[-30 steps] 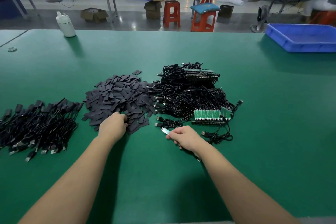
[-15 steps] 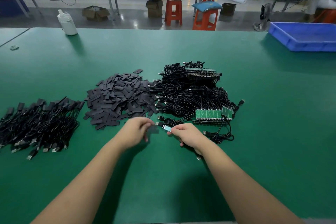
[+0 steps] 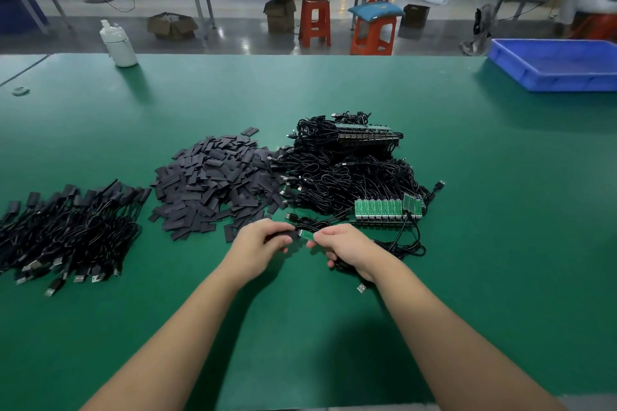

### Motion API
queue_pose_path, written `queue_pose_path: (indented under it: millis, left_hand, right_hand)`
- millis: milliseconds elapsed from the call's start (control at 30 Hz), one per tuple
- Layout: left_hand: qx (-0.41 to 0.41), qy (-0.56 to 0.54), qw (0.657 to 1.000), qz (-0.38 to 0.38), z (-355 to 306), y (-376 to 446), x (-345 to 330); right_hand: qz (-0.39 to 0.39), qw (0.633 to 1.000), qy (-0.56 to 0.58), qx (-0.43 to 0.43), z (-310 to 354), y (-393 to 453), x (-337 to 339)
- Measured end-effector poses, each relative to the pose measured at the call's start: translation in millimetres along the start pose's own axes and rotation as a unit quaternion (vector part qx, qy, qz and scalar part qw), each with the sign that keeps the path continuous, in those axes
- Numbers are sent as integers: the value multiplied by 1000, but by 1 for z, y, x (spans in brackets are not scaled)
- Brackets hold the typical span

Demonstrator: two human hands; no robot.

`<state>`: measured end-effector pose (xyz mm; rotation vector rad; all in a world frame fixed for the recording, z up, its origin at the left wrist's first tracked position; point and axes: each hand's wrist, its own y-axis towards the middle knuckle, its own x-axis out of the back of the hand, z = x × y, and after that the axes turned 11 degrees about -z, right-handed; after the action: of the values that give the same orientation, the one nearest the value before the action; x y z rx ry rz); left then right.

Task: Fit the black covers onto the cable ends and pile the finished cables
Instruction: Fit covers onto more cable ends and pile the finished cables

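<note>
**Cover meeting board end, mid-table**

Landmark: loose heap of black covers on green table.

Far left of heap: pile of finished cables, capped ends toward the far side, USB plugs toward the near edge; well behind and left of heap: white bottle upright at the table's far edge; small round disc flat on the mat, far left.

Just in front of heap, near its right corner: left hand, fingers curled, pinching one black cover; cover's right end touching or just short of the green board, cannot tell which.

Right of that, in front of heap's right edge: right hand, thumb and forefinger pinching green board end of a cable, remaining fingers curled around the black lead; lead's USB plug lying on the mat beneath the wrist.

Touching heap's right side: tangle of unfinished cables; row of green boards at its near right edge; darker strip of boards on top at the far side.

Far right and behind heap: blue tray at the table edge.
</note>
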<state>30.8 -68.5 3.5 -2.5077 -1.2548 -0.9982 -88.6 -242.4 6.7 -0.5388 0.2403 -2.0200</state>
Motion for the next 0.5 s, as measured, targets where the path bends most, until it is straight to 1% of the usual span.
queue_pose_path:
  millis: [67,200,500]
  left_hand:
    - [1,-36,999,-24,-1,-1,1]
    - [1,-74,996,-42,-3,-2,2]
    - [-5,-64,998,-29,-2,-3,1]
  right_hand:
    - [11,1000,11,-4,0,0,2]
    - [19,1000,21,-6,1,0,5]
    - [35,999,21,-1,1,-2,3]
